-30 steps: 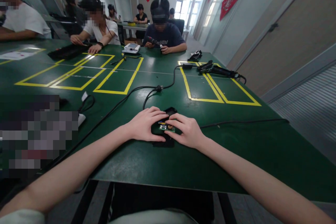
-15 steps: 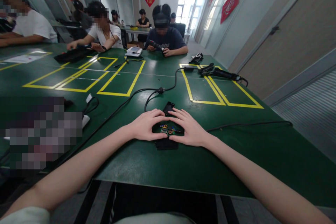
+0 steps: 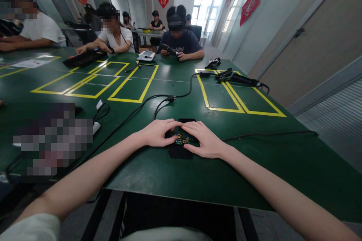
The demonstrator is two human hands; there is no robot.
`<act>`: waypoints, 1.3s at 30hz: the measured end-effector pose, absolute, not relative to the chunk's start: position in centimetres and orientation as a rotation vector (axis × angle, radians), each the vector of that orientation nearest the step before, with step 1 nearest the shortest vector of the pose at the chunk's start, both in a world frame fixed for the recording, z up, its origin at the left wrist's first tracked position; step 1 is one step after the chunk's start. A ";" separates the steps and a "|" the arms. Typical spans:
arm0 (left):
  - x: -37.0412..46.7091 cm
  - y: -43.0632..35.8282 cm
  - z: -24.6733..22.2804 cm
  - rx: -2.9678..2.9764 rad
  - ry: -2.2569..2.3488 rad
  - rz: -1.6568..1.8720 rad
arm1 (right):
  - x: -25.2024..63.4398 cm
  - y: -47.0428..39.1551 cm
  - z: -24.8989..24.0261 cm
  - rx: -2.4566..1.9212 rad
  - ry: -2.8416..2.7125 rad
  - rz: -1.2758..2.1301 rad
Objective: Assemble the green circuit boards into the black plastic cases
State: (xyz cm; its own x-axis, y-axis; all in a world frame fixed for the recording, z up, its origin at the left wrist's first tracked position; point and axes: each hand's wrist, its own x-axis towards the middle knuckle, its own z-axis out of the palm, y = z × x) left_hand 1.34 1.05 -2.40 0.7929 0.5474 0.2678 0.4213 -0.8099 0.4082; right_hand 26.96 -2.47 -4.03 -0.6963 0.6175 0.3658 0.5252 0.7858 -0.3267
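Note:
A small circuit board (image 3: 180, 141) with copper-coloured coils and blue wires lies between my hands on the green table. My left hand (image 3: 158, 132) is at its left side, open, its thumb tip on the board's edge and its fingers stretched toward the far side. My right hand (image 3: 205, 139) curves round the right side, open, thumb apart from the fingers. Both sets of fingertips meet near a flat black casing piece (image 3: 186, 120) beyond the board. Another black piece (image 3: 181, 152) lies on the near side. My fingers partly cover the board and the far piece.
A black cable with a plug (image 3: 170, 99) runs across the green table (image 3: 158, 175). At the far right a black tool (image 3: 236, 78) lies over yellow tape outlines. A blurred-out item (image 3: 53, 143) is on the left. Other people sit across the table; one person (image 3: 181, 43) holds a dark tool.
The black casing piece beyond the board was tilted up and now lies flat. My left thumb has moved slightly up from the board's near edge. The view has shifted a little.

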 end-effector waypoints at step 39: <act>0.7 2.3 -2.9 2.661 0.838 0.622 | 29.1 -2.1 -2.9 -0.980 -2.484 0.155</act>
